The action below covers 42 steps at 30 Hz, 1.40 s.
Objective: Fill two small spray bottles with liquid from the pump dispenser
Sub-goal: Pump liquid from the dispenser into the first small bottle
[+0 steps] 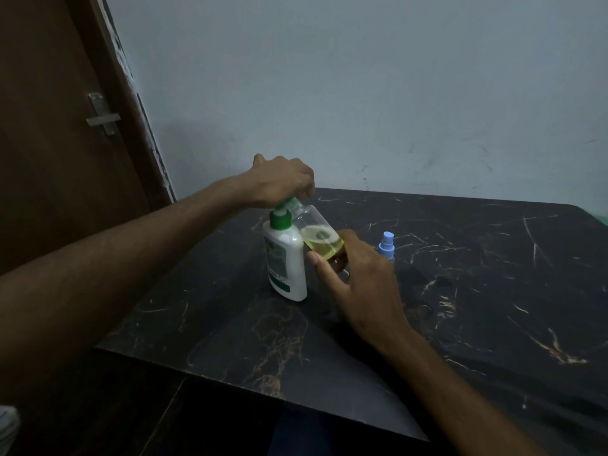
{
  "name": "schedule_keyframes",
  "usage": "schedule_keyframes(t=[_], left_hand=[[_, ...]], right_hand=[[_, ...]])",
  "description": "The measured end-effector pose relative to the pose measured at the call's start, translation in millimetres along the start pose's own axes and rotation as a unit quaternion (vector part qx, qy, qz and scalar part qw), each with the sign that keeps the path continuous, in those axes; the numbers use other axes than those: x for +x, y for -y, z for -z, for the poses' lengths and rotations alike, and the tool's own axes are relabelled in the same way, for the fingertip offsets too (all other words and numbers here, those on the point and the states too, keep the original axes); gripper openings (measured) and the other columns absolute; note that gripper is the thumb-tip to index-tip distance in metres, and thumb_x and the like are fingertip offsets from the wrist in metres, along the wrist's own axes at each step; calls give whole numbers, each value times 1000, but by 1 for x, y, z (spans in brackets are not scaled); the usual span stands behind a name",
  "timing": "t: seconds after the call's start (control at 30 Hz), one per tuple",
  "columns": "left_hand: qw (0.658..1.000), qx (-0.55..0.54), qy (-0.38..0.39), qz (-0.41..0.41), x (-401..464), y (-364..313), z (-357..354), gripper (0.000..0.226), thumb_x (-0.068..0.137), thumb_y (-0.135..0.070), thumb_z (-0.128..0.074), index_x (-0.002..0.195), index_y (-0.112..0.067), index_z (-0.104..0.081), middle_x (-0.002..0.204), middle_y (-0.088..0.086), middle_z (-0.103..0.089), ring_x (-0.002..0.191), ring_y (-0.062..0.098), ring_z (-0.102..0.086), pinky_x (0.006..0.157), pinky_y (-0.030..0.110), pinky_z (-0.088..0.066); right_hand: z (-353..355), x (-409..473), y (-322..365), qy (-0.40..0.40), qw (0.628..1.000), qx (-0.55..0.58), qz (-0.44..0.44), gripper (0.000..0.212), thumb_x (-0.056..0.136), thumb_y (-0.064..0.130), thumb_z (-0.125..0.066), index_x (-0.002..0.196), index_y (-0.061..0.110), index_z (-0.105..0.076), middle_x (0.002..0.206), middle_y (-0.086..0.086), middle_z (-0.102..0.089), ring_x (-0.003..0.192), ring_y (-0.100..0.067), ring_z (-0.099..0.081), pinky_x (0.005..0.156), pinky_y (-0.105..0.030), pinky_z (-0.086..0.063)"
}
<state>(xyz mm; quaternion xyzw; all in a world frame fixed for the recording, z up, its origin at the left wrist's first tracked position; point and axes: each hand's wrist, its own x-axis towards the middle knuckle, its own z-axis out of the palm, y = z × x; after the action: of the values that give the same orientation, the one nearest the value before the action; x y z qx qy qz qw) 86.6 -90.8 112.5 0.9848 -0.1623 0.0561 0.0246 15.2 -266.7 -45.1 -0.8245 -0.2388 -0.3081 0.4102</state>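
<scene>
A person's left hand (283,181) presses down on the green pump head of a white pump dispenser (285,258) standing on a dark marbled table (460,291), its grip curled over the top. The right hand (358,274) grips a tilted clear bottle (317,233) holding yellowish liquid, mouth apparently at the nozzle. A blue spray cap (386,245) shows behind it.

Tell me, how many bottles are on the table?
3: white pump dispenser standing, clear bottle tilted against its spout, and a blue spray cap behind the right hand, bottle body hidden.
</scene>
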Motion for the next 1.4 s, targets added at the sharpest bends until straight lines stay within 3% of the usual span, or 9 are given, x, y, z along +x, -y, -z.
schedule_keyframes(t=[0.23, 0.43, 0.5, 0.6, 0.87, 1.03, 1.2, 1.3, 1.4], left_hand=[[1000, -13, 7, 2, -4, -5, 5, 48, 92, -37, -31, 113, -25, -73, 116, -9, -70, 115, 16, -62, 109, 52, -32], [1000, 21, -10, -6, -2, -3, 6, 35, 104, -28, -40, 115, -20, -72, 123, -4, -67, 116, 22, -60, 107, 52, -40], [999, -29, -43, -13, 0, -2, 8, 38, 94, -34, -44, 103, -13, -74, 113, 2, -69, 108, 27, -64, 98, 51, -50], [998, -42, -50, 8, 4, 1, 0, 29, 102, -18, -52, 78, -16, -68, 87, 3, -65, 93, 30, -63, 87, 40, -52], [995, -92, -48, -5, -5, -6, 9, 32, 79, -33, -47, 58, -19, -27, 60, 3, -33, 60, 22, -27, 61, 43, -26], [996, -58, -43, 44, 0, -2, -2, 46, 101, -21, -51, 59, -15, -33, 72, 3, -38, 66, 21, -36, 67, 40, -32], [995, -71, -51, 55, -3, -3, 5, 38, 82, -45, -51, 62, -18, -33, 64, 2, -41, 62, 24, -36, 63, 38, -31], [997, -51, -42, 44, 0, -3, 2, 42, 98, -38, -51, 69, -10, -41, 88, 10, -50, 78, 28, -45, 70, 42, -36], [998, -32, -22, 44, -1, -2, -2, 41, 87, -51, -40, 72, -12, -45, 95, 8, -49, 80, 24, -46, 72, 40, -36]], right_hand=[[1, -1, 0, -3, 1000, -2, -4, 40, 101, 64, -49, 114, 28, -59, 92, 17, -61, 82, -1, -58, 69, -20, -49], [0, -1, 0, 0, 1000, -9, -4, 42, 100, 66, -48, 116, 28, -59, 93, 17, -61, 82, -1, -58, 70, -20, -50], [0, -1, -1, -1, 1000, -7, -9, 44, 100, 67, -47, 117, 27, -59, 95, 15, -62, 83, -2, -59, 71, -22, -52], [0, 0, -2, 0, 1000, -17, -12, 44, 100, 67, -46, 114, 28, -58, 94, 13, -64, 82, -3, -59, 70, -27, -54], [0, -1, 0, -1, 1000, -6, -8, 41, 101, 66, -47, 114, 28, -59, 94, 15, -64, 83, -3, -59, 71, -29, -54], [1, 0, 0, 8, 1000, -8, -6, 43, 101, 66, -46, 114, 27, -60, 94, 14, -64, 82, -2, -59, 71, -26, -54], [1, -1, 1, 3, 1000, -4, -5, 39, 101, 65, -48, 111, 29, -58, 92, 15, -63, 82, -3, -60, 70, -29, -55], [1, -1, 1, -1, 1000, -12, -8, 41, 101, 67, -46, 111, 29, -58, 91, 14, -63, 81, -3, -59, 69, -29, -55], [2, 0, 2, 2, 1000, -11, -5, 42, 100, 67, -45, 109, 28, -58, 89, 15, -62, 80, -4, -59, 68, -29, -53]])
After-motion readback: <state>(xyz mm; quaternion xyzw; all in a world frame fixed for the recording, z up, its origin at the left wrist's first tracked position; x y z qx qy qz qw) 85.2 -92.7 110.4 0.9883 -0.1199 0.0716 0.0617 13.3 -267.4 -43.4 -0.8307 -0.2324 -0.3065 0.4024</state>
